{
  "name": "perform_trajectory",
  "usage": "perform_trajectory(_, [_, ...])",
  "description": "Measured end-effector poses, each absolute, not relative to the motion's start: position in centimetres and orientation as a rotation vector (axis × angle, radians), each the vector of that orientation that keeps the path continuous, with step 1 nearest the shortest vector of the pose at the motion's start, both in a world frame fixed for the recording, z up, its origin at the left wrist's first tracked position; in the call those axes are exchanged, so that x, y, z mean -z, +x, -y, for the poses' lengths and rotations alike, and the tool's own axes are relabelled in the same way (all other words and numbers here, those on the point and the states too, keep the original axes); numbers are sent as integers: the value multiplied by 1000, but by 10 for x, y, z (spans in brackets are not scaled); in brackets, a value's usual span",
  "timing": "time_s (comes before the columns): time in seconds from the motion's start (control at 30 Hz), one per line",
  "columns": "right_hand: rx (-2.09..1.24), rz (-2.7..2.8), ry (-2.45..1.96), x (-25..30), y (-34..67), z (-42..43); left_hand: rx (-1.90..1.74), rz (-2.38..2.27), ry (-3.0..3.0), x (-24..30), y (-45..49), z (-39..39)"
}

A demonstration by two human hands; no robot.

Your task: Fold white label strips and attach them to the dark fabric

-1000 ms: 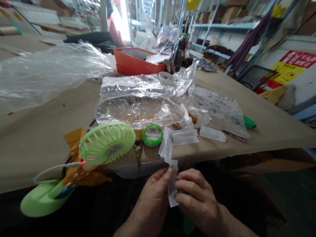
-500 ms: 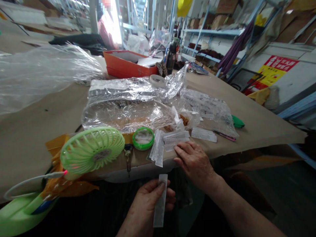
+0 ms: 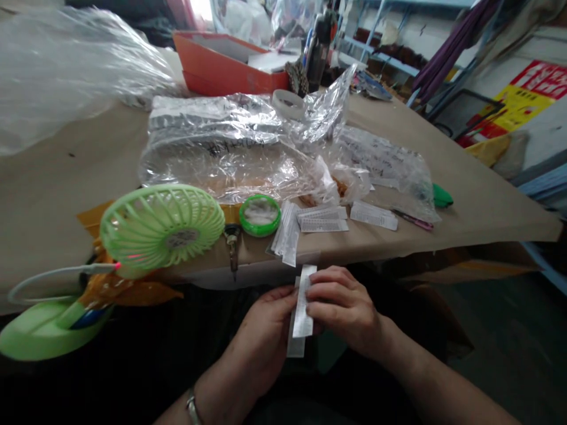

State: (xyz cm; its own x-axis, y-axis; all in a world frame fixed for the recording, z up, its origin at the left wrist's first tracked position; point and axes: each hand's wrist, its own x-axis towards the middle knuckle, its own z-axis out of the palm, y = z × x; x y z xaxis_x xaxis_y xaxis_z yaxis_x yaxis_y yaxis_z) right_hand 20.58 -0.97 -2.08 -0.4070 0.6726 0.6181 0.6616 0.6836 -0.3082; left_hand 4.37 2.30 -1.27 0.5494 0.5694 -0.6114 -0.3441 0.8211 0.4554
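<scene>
Below the table's front edge, my left hand [image 3: 266, 330] and my right hand [image 3: 343, 310] meet around narrow white paper strips [image 3: 301, 310]. Both hands pinch the strips, one strip overlapping another and standing roughly upright between the fingers. Just above, on the brown table [image 3: 465, 206], lie more white printed strips [image 3: 321, 219] and a slanted stack of them [image 3: 286, 233] at the edge. A green round lid with white stuff inside [image 3: 260, 214] sits beside that stack.
A light green desk fan [image 3: 162, 227] with a white cable stands at the front left. Crumpled clear plastic bags [image 3: 230, 153] cover the table's middle. An orange box [image 3: 225, 62] and a dark bottle [image 3: 319, 50] are at the back. A green object [image 3: 442, 196] lies right.
My right hand left the strips on the table and came back down to my left hand, now holding a second strip against the first. The view tilted downward.
</scene>
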Motion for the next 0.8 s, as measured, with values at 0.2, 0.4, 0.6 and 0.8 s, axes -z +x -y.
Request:
perform_trajectory(0.2, [-27,2220,-999,28,196,20,-620,-774,229,18,45,-20])
perform_trajectory(0.4, [-80,2308,-1011,30,195,24,-613,-750,241,20,46,-17])
perform_trajectory(0.6, [-73,2199,-1033,25,208,22,-571,-834,334,22,42,-16])
perform_trajectory(0.8, [471,1914,-1810,15,280,-8,-490,-1061,344,23,39,-18])
